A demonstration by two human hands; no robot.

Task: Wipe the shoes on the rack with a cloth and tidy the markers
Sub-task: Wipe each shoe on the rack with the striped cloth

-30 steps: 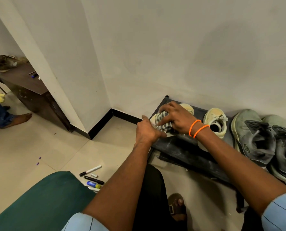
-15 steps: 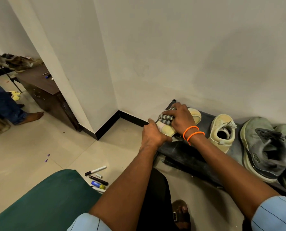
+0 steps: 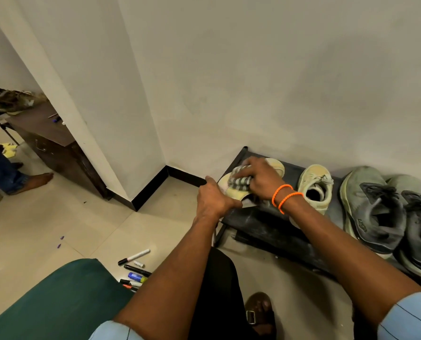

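A pale yellow shoe lies at the left end of the black shoe rack. My left hand grips its near end. My right hand, with two orange bands at the wrist, presses a grey-and-white striped cloth onto the shoe's top. A second pale yellow shoe stands to the right, then two grey-green sneakers. Several markers lie scattered on the tiled floor beside my left forearm.
A green cushioned seat fills the lower left. A dark wooden cabinet with worn shoes on top stands behind the wall corner. Another person's leg and bare foot are at far left. My sandalled foot is below the rack.
My right hand and the cloth have shifted a little along the top of the yellow shoe, while my left hand keeps its grip. The camera view has drifted slightly.
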